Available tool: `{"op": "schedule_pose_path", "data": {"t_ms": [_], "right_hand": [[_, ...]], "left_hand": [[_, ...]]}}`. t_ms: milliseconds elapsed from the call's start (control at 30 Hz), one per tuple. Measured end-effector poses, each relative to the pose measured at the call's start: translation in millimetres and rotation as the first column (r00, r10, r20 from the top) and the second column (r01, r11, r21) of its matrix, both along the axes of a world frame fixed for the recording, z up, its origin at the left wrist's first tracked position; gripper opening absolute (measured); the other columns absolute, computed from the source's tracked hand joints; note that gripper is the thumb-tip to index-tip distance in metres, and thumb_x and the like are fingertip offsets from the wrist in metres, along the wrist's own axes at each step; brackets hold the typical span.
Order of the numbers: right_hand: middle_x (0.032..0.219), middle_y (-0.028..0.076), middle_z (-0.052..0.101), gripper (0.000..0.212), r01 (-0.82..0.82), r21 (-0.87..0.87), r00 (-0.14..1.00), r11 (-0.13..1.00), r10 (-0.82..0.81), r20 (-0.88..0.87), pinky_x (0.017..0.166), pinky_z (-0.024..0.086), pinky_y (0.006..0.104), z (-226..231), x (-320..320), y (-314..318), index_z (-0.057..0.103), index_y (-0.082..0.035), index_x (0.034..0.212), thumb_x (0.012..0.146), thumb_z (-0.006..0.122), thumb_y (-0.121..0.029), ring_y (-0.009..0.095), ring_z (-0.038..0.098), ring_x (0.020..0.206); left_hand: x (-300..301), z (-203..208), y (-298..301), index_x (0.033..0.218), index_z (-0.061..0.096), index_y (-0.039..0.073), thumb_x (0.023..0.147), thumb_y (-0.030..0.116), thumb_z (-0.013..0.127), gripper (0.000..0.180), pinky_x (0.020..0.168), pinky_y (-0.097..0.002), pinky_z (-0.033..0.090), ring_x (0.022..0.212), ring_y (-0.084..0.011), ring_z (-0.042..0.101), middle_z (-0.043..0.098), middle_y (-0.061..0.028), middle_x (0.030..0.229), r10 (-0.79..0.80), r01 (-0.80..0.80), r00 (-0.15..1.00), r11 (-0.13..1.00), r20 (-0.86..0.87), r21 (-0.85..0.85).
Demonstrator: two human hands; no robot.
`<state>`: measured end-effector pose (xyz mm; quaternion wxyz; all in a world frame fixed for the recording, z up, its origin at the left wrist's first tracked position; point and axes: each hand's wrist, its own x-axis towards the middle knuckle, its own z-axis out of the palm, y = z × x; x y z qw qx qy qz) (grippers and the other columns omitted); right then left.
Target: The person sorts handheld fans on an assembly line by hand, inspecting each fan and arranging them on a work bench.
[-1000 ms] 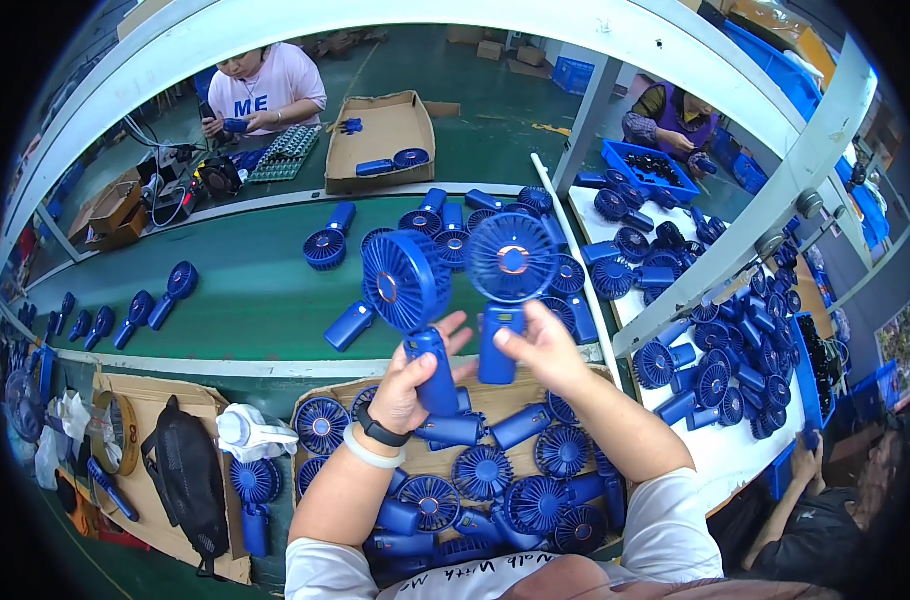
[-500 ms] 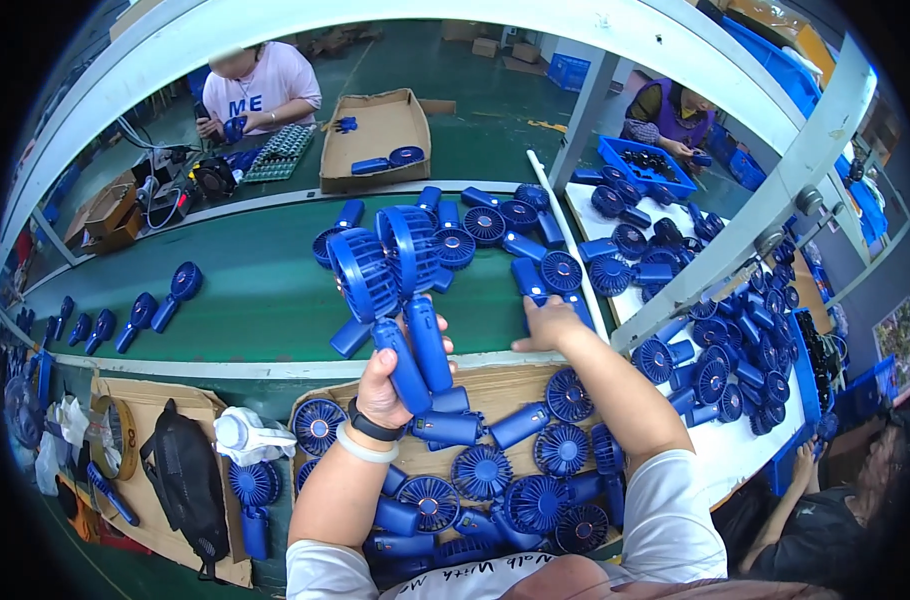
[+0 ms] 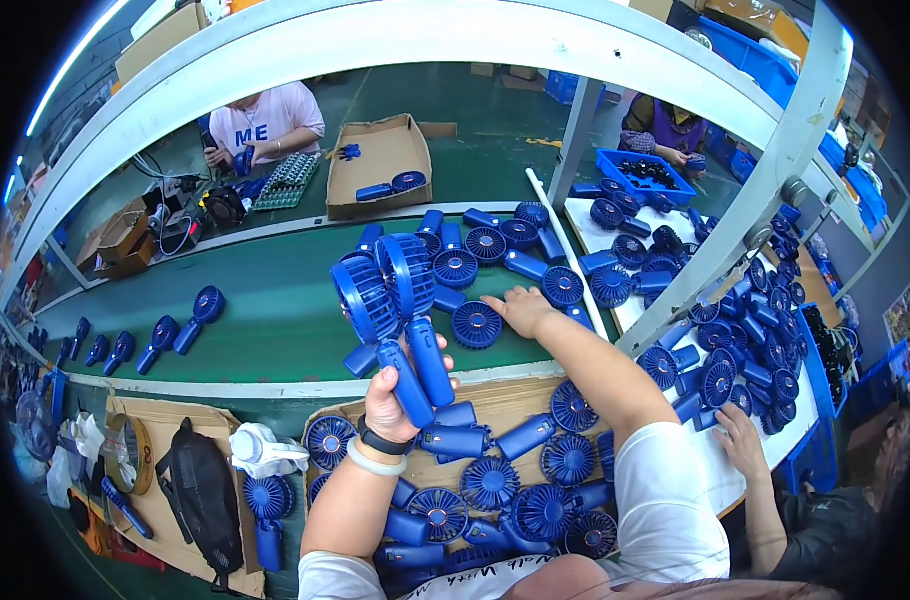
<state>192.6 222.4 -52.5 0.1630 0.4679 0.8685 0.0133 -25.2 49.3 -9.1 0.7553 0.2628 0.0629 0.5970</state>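
Note:
Two blue handheld fans [image 3: 383, 290] stand upright side by side in my left hand [image 3: 393, 405], which grips both by their handles. My right hand [image 3: 518, 311] reaches over the green conveyor belt [image 3: 265, 340], palm down with fingers stretched out. Its fingertips are at the rim of a blue fan [image 3: 476, 325] lying on the belt. Just beyond lie several more fans [image 3: 455, 268], some face up. Below my arms, a cardboard box [image 3: 520, 395] holds several blue fans [image 3: 490, 483] lying flat; my right forearm hides part of it.
A white rod [image 3: 565, 250] divides the belt from a white table [image 3: 715, 480] heaped with fans. A co-worker's hand [image 3: 741, 440] touches that table at right. A metal post [image 3: 745, 200] rises there. At left lie a black bag [image 3: 203, 495] and a white bottle [image 3: 265, 450].
My right hand has moved left along the belt, from the fans by the rod to a fan lying nearer me. My left hand keeps both fans. At right, the co-worker's hand has reached onto the table.

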Motion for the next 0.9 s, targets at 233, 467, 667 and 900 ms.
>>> {"op": "schedule_pose_path", "data": {"t_ms": [233,467,667,900], "right_hand": [[0.113,0.018,0.054,0.050,-0.702,-0.617,0.028,0.356,-0.852,-0.523,0.088,0.047,0.0431,36.0,33.0,-65.0,0.036,-0.002,0.130,0.088,0.056,-0.020,0.029,0.057,0.100],[0.107,0.020,0.050,0.062,-0.955,-0.244,-0.100,0.167,-0.959,-0.265,0.064,0.045,0.0364,77.7,12.1,-138.1,0.030,-0.004,0.135,0.087,0.041,-0.042,0.026,0.052,0.079],[0.101,0.013,0.054,0.049,-0.824,-0.331,-0.320,0.459,-0.860,-0.396,0.073,0.049,0.0337,67.7,6.8,-137.6,0.040,-0.001,0.123,0.092,0.043,-0.040,0.020,0.057,0.084],[0.103,0.006,0.057,0.044,-0.508,-0.514,-0.321,0.691,-0.705,-0.632,0.080,0.048,0.0278,73.0,0.5,-147.0,0.041,-0.001,0.122,0.086,0.061,-0.015,0.013,0.057,0.091]], "left_hand": [[5.7,4.5,0.4,0.132,0.032,0.007,0.070,0.040,0.070,0.080,0.077,-0.0405,0.050,0.097,-0.0234,0.055,0.048,-0.0095,0.113,0.068,-0.067,0.998,0.997,-0.011,0.041],[9.9,-1.3,-4.3,0.132,0.032,0.008,0.069,0.040,0.070,0.080,0.078,-0.0414,0.051,0.097,-0.0234,0.055,0.049,-0.0100,0.113,0.065,-0.061,0.993,0.997,-0.096,0.036],[13.5,-2.7,-2.5,0.131,0.032,0.007,0.069,0.038,0.071,0.079,0.080,-0.0418,0.050,0.098,-0.0239,0.055,0.050,-0.0108,0.113,0.043,-0.041,0.996,0.999,-0.077,0.031],[11.1,-5.1,-3.4,0.133,0.031,0.007,0.070,0.037,0.070,0.080,0.080,-0.0413,0.050,0.100,-0.0239,0.055,0.050,-0.0113,0.113,0.055,-0.054,0.995,0.998,-0.087,0.013]]}}
